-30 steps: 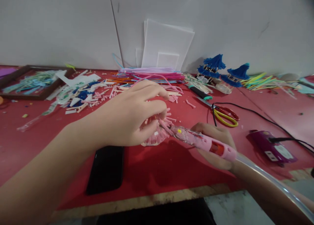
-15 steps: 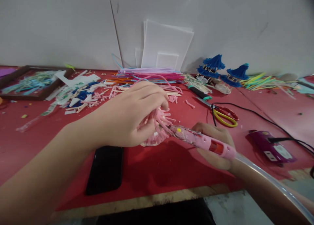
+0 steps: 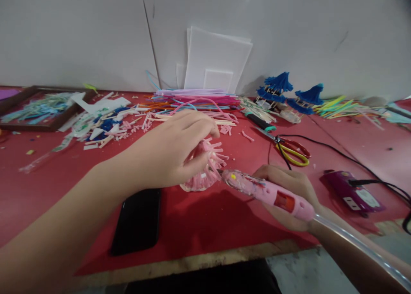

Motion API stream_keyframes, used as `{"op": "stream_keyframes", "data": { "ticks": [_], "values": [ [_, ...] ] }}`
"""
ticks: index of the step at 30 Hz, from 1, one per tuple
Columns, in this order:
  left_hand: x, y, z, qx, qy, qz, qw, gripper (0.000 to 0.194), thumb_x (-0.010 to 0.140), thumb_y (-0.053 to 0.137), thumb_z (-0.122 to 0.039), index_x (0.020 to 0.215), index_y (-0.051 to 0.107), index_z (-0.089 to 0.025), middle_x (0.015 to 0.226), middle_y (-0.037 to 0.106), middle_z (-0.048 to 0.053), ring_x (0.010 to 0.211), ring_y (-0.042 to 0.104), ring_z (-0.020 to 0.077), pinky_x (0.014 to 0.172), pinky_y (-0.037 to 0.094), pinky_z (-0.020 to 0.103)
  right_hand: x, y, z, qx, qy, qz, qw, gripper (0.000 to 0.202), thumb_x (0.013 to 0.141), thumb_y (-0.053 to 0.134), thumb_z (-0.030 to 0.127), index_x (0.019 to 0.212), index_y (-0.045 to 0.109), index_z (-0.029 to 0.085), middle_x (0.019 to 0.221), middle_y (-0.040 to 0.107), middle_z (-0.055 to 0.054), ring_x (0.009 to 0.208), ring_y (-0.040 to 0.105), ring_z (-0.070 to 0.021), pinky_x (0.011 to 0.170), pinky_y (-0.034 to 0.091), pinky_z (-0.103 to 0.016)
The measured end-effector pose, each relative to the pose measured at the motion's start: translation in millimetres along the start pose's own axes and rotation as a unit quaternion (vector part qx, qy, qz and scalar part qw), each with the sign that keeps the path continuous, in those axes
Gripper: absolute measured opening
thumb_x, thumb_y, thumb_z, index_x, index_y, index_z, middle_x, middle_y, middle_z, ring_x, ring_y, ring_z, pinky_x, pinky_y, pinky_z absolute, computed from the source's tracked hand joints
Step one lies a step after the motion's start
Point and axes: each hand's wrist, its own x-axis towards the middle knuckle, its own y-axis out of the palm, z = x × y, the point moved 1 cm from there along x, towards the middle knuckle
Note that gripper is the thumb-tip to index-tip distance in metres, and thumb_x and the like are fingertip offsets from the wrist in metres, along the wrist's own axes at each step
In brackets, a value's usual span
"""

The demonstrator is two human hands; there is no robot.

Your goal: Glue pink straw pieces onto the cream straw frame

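Observation:
My left hand (image 3: 180, 150) is closed on a round pink piece (image 3: 201, 178) made of many short pink strips that stick out like a fringe; the palm hides part of it. In my right hand (image 3: 287, 191) is a pink glue gun (image 3: 268, 191), with a clear glue stick (image 3: 356, 242) coming out of its rear end. Its nozzle points left and lies close to the strips at the right side of the piece. Whether the nozzle touches them cannot be made out.
Behind the hands lie bundled coloured sticks (image 3: 195, 99), scraps (image 3: 105, 125) and scissors (image 3: 292, 152). Blue-roofed models (image 3: 278, 86) stand at the back. A black phone (image 3: 138, 221) lies near the front edge; a purple power box (image 3: 353, 191) with a cable is at right.
The glue gun and my right hand have moved slightly right and down, away from the pink piece. My left thumb has shifted up on the strips, and more of the fringe shows.

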Motion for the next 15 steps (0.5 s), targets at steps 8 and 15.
{"op": "stream_keyframes", "data": {
  "ticks": [8, 15],
  "values": [
    [-5.9, 1.2, -0.7, -0.021, -0.031, -0.008, 0.999, 0.027, 0.093, 0.048, -0.024, 0.116, 0.057, -0.013, 0.115, 0.065, 0.013, 0.109, 0.06, 0.0281, 0.097, 0.045, 0.044, -19.5, -16.0, -25.1, -0.069, 0.008, -0.027, 0.997, 0.024, 0.079, 0.057, 0.028, 0.103, 0.06, 0.026, 0.075, 0.071, -0.001, 0.052, 0.064, -0.0148, 0.049, 0.046, -0.025],
    [-12.9, 19.8, -8.1, -0.117, -0.137, -0.043, 0.983, 0.05, 0.09, 0.062, -0.041, 0.133, 0.047, -0.019, 0.135, 0.059, 0.013, 0.128, 0.055, 0.0311, 0.107, 0.042, 0.049, -36.3, -22.9, -57.5, -0.06, 0.044, -0.039, 0.996, 0.03, 0.079, 0.058, 0.029, 0.109, 0.06, 0.027, 0.082, 0.075, -0.006, 0.059, 0.069, -0.0214, 0.053, 0.051, -0.03]
  ]
}}
